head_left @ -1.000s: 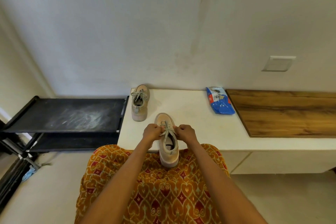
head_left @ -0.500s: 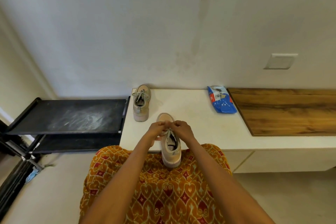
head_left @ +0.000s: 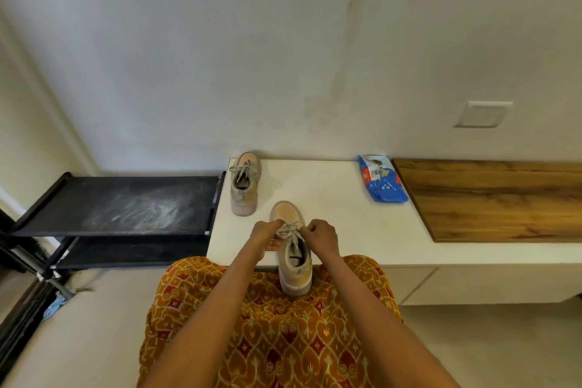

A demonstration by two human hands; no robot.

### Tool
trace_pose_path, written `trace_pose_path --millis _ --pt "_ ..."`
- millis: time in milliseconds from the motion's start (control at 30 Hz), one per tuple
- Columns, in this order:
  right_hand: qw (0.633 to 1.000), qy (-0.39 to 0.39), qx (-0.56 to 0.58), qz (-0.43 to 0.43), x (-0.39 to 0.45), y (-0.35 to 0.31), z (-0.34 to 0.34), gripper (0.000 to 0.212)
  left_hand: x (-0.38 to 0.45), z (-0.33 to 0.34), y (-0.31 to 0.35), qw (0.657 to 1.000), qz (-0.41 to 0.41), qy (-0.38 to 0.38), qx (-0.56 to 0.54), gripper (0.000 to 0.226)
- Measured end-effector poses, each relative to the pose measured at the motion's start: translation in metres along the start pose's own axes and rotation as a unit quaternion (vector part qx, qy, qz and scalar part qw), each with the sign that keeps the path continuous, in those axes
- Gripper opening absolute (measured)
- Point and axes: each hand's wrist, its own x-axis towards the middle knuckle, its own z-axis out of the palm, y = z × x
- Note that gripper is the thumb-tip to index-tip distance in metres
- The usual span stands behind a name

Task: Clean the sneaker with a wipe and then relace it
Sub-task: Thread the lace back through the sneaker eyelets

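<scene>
Hard to make out the fine stuff here: the fingertips of both hands are bunched up right over the laces, so you can't really see which strand goes where or whether there's a knot forming. The sneaker sits just below the middle of the frame, toe pointing up toward the wall, heel hanging off the near edge of the white counter and touching the orange patterned fabric over the person's lap. The left hand has its fingers curled in and pinches the lace on the left side of the shoe, and part of the sneaker's side is hidden behind it. The right hand is curled the same way, pinching the lace on the right side. The second sneaker stands laced up further back, up and to the left, near the counter's left edge. The blue wipes pack lies to the upper right, just beside a wooden board that's cut off by the right edge of the frame. A black rack is on the left.
</scene>
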Motion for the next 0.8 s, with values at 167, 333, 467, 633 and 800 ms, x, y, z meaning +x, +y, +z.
trace_pose_path --millis 167,333,467,633,800 --pt "0.998 -0.043 0.041 -0.029 -0.008 0.004 -0.009 0.039 -0.008 -0.002 0.010 0.998 0.010 -0.038 0.054 0.027" --pt "0.990 -0.074 -0.041 -0.108 -0.012 0.004 -0.018 0.030 -0.010 -0.005 0.003 0.999 0.004 -0.024 0.027 0.015" --pt "0.995 -0.028 -0.035 -0.092 -0.012 -0.002 -0.017 0.020 -0.013 -0.005 0.000 1.000 0.013 -0.019 0.004 0.014" --pt "0.999 -0.021 -0.013 -0.023 -0.007 0.000 -0.011 0.023 -0.016 0.005 -0.002 1.000 0.010 0.020 0.002 0.015" --pt "1.000 -0.022 0.004 0.003 -0.007 0.000 -0.009 0.029 -0.019 0.004 -0.003 1.000 0.008 0.025 -0.001 0.014"
